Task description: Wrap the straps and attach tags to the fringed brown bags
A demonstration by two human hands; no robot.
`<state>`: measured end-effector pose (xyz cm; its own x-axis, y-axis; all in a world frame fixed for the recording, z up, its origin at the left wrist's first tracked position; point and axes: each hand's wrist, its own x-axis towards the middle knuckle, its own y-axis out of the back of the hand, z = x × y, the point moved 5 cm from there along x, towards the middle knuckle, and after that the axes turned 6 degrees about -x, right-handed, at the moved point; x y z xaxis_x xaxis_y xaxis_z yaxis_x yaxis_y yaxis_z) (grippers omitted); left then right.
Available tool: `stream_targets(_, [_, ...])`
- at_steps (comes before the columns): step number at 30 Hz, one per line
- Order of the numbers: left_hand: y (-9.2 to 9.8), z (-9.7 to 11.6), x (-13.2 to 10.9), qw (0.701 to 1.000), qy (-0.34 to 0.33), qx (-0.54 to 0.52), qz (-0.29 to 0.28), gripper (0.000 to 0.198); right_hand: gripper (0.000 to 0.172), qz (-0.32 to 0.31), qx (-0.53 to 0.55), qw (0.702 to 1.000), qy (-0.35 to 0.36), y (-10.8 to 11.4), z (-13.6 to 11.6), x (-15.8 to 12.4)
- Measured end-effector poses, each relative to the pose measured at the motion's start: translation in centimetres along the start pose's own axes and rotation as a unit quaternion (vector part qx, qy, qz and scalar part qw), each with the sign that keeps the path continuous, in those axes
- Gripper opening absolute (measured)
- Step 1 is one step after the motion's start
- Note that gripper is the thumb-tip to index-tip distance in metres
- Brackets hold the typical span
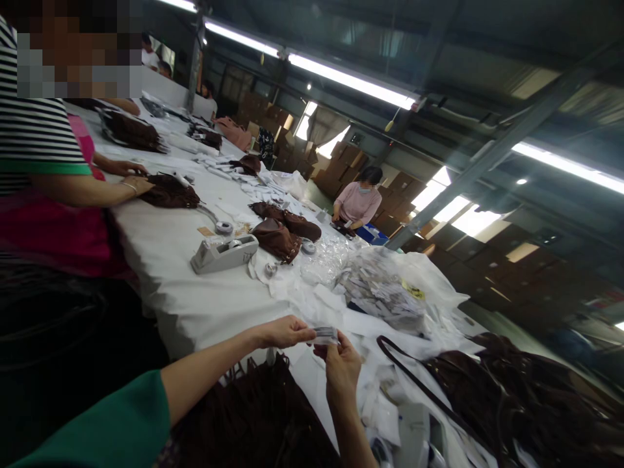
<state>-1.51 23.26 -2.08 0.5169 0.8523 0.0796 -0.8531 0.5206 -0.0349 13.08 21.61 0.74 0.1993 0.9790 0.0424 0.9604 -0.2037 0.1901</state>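
A small translucent packet (325, 335) with a dark strip is held up above the desk (168, 283), between the two hands. Its left end is pinched between the thumb and fingers of the left hand (286, 331); its right end is gripped by the fingertips of the right hand (344, 359). What is inside the packet cannot be made out. Below the forearms, a dark brown fringed bag (253, 416) is seen, partly covered by the left arm. To the right, a heap of dark brown bags (531, 396) is spread out, and a grey dispenser (413, 429) is cut off by the lower edge of the view. Farther up the desk, a clear plastic bag (385, 289) is filled with white slips. Beyond the left hand, a grey tape dispenser (225, 253) is placed just beside several brown bags (277, 237). At the left, another fringed bag (170, 192) is touched by a co-worker in a striped top (46, 130).
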Motion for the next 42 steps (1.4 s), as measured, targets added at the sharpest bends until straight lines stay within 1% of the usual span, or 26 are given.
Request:
stream_targets(2, [-0.1, -0.1, -0.2, 0.997, 0.027, -0.065, -0.013, 0.050, 0.038, 0.005, 0.026, 1.000, -0.012, -0.5, 0.0, -0.1])
stream_targets(4, [-0.2, -0.3, -0.2, 0.989, 0.052, -0.138, -0.019, 0.049, 0.036, 0.009, 0.061, 0.997, -0.039, -0.9, 0.3, -0.3])
stream_targets(7, [-0.2, -0.4, -0.4, 0.975, 0.057, -0.212, -0.012, 0.048, 0.034, 0.003, 0.121, 0.989, -0.090, -1.7, 0.6, -0.8])
stream_targets(11, [-0.2, -0.3, -0.7, 0.964, 0.056, -0.260, 0.008, 0.049, 0.026, -0.016, 0.169, 0.975, -0.147, -2.5, 1.1, -1.6])
stream_targets(14, [-0.2, -0.3, -0.8, 0.958, 0.056, -0.280, 0.027, 0.049, 0.020, -0.012, 0.182, 0.970, -0.162, -2.8, 1.9, -1.8])
stream_targets(17, [-0.4, -0.3, -0.8, 0.952, 0.041, -0.301, 0.036, 0.048, 0.017, -0.036, 0.220, 0.957, -0.186, -3.3, 3.1, -1.5])
stream_targets(19, [-0.5, -0.4, -0.6, 0.953, 0.032, -0.297, 0.053, 0.047, 0.017, -0.058, 0.242, 0.948, -0.198, -3.6, 3.8, -1.1])
stream_targets(21, [-0.7, -0.8, -0.3, 0.956, 0.026, -0.279, 0.083, 0.047, 0.017, -0.070, 0.250, 0.944, -0.204, -3.7, 4.3, -0.8])
stream_targets(24, [-0.9, -1.5, 0.3, 0.960, 0.018, -0.252, 0.124, 0.047, 0.018, -0.075, 0.262, 0.939, -0.211, -3.7, 4.6, -0.5])
stream_targets(26, [-1.0, -1.8, 0.6, 0.965, -0.006, -0.217, 0.145, 0.045, 0.018, -0.072, 0.277, 0.934, -0.213, -3.7, 4.6, -0.5])
stream_targets(29, [-1.2, -1.9, 0.8, 0.972, -0.062, -0.166, 0.157, 0.043, 0.018, -0.058, 0.301, 0.926, -0.220, -3.5, 4.5, -0.8])
stream_targets(32, [-1.5, -2.3, 0.8, 0.971, -0.074, -0.157, 0.162, 0.048, 0.017, -0.027, 0.339, 0.909, -0.241, -3.3, 4.7, -1.4])
stream_targets(34, [-1.7, -2.5, 0.6, 0.970, -0.081, -0.156, 0.166, 0.049, 0.016, -0.023, 0.352, 0.903, -0.247, -3.1, 4.9, -1.6])
stream_targets(37, [-1.9, -2.8, 0.5, 0.970, -0.086, -0.162, 0.161, 0.048, 0.015, -0.051, 0.330, 0.918, -0.213, -2.8, 4.9, -1.6])
stream_targets(39, [-2.1, -3.0, 0.3, 0.972, -0.076, -0.166, 0.144, 0.048, 0.015, -0.077, 0.308, 0.931, -0.178, -2.7, 4.7, -1.6])
stream_targets(41, [-2.2, -2.9, 0.1, 0.976, -0.070, -0.162, 0.130, 0.047, 0.015, -0.094, 0.295, 0.938, -0.154, -2.6, 4.5, -1.5])
stream_targets(42, [-2.1, -2.7, -0.2, 0.977, -0.068, -0.150, 0.134, 0.045, 0.015, -0.097, 0.292, 0.940, -0.147, -2.5, 4.5, -1.6])
